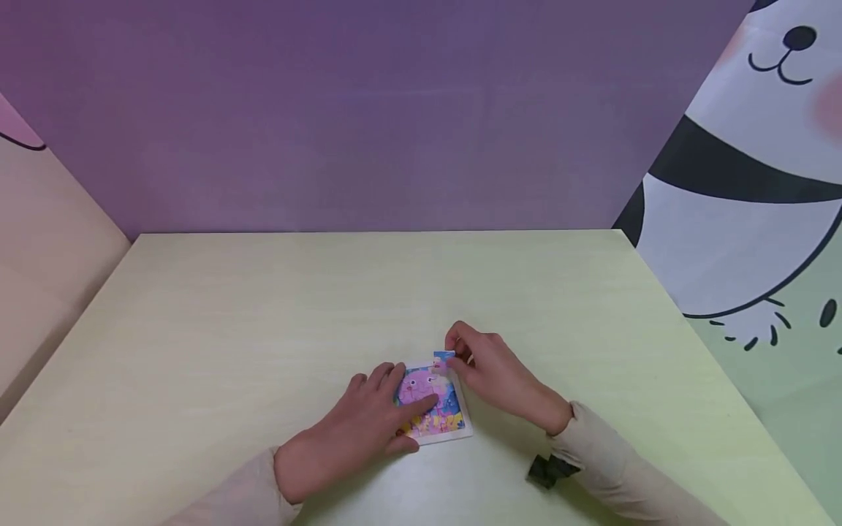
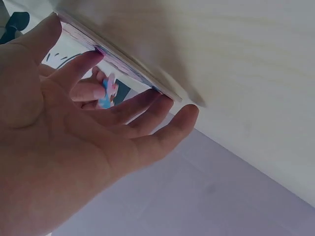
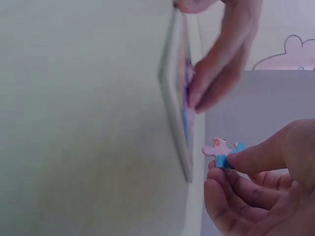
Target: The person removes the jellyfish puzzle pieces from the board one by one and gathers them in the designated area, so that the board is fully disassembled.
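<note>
A small jigsaw puzzle [image 1: 449, 406] in a white-edged tray lies on the table, its picture showing a pink figure with eyes over blue and yellow. The left hand [image 1: 358, 424] rests over its left side with fingers extended. Its index fingertip touches the picture, and its thumb is by the near edge. Between thumb and fingers, the right hand [image 1: 506, 376] pinches a puzzle piece [image 3: 220, 148], pink and blue with rounded tabs. In the right wrist view that piece is held apart from the tray. The left hand covers the puzzle's left part.
The pale table [image 1: 263, 307] extends around the puzzle, with a purple wall [image 1: 368, 117] behind it. A panel with a cartoon animal [image 1: 743, 248] stands at the right. A black device [image 1: 551, 471] is on the right wrist.
</note>
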Tool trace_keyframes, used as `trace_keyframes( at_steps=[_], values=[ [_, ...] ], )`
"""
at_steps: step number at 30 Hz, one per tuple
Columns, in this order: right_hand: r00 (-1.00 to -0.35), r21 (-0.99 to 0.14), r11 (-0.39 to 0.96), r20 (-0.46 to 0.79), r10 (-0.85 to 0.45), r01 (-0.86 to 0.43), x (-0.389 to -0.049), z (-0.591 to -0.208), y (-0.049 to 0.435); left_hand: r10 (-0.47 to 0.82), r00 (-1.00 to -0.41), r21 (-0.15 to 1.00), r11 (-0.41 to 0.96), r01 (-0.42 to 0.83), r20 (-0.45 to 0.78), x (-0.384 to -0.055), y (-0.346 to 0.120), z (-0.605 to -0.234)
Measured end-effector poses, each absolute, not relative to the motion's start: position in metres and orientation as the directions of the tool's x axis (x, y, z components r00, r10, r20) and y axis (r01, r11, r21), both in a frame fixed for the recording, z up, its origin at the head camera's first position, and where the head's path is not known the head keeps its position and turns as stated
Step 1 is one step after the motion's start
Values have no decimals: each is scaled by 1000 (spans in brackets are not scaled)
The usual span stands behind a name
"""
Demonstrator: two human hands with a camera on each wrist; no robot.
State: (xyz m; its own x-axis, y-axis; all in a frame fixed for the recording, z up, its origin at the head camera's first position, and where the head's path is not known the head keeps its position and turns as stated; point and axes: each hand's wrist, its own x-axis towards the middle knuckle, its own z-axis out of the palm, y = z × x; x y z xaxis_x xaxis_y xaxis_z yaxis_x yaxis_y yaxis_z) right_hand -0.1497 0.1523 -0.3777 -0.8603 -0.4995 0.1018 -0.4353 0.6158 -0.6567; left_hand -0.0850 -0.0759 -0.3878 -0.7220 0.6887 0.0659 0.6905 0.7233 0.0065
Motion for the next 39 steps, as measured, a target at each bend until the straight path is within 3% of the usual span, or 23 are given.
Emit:
trace_keyframes(
  at_steps=[14, 25, 39],
  values=[
    [-876, -645, 622, 164, -454, -443, -160, -364, 170, 669, -743, 111, 737, 667, 26, -85, -78, -390],
    [-918, -632, 670, 208, -337, -389, -176, -350, 212, 675, -738, 162, 726, 668, 17, -89, -78, -394],
    [-942, -623, 707, 186, -280, -334, -202, -360, 247, 688, -725, 131, 715, 686, 39, -87, -82, -395]
  ],
)
